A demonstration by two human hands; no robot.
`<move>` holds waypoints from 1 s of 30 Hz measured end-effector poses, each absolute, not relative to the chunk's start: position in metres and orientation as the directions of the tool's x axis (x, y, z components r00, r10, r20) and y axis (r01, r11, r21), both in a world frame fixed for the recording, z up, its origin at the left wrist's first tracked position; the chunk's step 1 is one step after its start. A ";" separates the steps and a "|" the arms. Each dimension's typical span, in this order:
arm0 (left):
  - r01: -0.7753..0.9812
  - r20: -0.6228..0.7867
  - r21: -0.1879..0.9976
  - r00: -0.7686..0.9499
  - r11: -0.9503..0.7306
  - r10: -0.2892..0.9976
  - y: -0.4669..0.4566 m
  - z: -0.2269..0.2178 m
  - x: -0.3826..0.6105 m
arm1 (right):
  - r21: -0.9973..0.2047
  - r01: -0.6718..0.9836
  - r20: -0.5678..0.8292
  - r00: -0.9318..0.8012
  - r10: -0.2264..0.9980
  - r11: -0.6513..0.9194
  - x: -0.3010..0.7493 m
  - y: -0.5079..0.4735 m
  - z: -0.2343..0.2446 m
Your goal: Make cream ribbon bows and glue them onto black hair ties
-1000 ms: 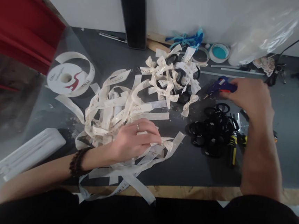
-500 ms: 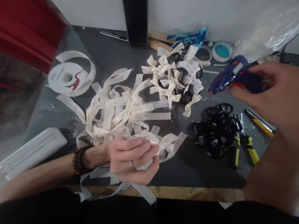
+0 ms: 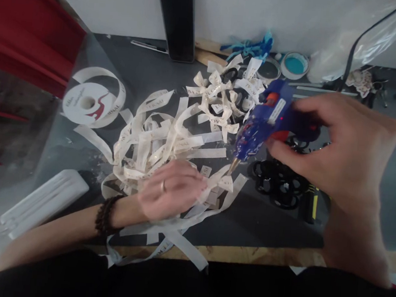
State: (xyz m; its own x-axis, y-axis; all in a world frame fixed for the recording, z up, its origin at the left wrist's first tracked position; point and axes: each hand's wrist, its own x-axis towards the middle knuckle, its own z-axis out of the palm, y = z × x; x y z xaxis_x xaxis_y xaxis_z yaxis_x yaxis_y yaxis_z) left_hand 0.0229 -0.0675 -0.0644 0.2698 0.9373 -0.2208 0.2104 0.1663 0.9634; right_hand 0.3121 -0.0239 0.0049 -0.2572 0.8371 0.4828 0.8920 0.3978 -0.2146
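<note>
Motion is blurring the left hand (image 3: 171,190), and its fingertips are fading into pale cloth, though its grip is pinching one end of a ribbon bow (image 3: 227,183); whether that bow is resting on the strips below or hanging just above them is hard to tell. The right hand's (image 3: 343,149) grip is closing around the handle of a blue glue gun (image 3: 265,115), whose body is covering part of the finished bows (image 3: 219,95), while hand and gun are hiding some of the black hair ties (image 3: 278,185) and most of a yellow-and-black tool (image 3: 314,207). Compared with half a second ago, the gun is sitting farther left and lower, its nozzle now meeting or nearly meeting the bow, and the left hand is turning flatter. The wooden front edge (image 3: 258,255) is running close below both wrists; bare table (image 3: 247,224) is lying open between the bow and that edge, and more is showing around the ribbon spool (image 3: 87,104).
</note>
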 end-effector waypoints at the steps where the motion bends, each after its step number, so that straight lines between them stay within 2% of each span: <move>1: 0.217 -0.179 0.968 0.237 0.127 0.955 -0.068 -0.066 0.027 | -0.229 0.899 0.476 -0.231 0.849 0.373 0.312 -0.024 0.005; 3: 0.222 -0.079 0.974 0.153 0.043 0.985 -0.066 -0.069 0.033 | -0.228 0.918 0.458 -0.194 0.868 0.325 0.313 -0.025 0.006; 5: 0.152 -0.179 0.977 0.213 0.148 0.961 -0.063 -0.075 0.036 | -0.201 0.939 0.444 -0.168 0.880 0.281 0.313 -0.026 0.004; 7: 0.010 -0.303 0.949 0.286 0.314 0.909 -0.059 -0.081 0.036 | -0.177 0.945 0.435 -0.176 0.883 0.275 0.312 -0.026 0.000; 11: -0.150 -0.437 0.848 0.344 0.508 0.831 -0.053 -0.091 0.032 | -0.142 0.915 0.447 -0.281 0.849 0.377 0.306 -0.026 -0.010; 17: -0.169 -0.541 0.769 0.343 0.617 0.768 -0.050 -0.090 0.030 | -0.103 0.900 0.418 -0.347 0.839 0.424 0.300 -0.023 -0.017; 30: -0.219 -0.573 0.704 0.385 0.675 0.723 -0.050 -0.084 0.034 | -0.099 0.918 0.279 -0.345 0.896 0.384 0.300 -0.023 -0.023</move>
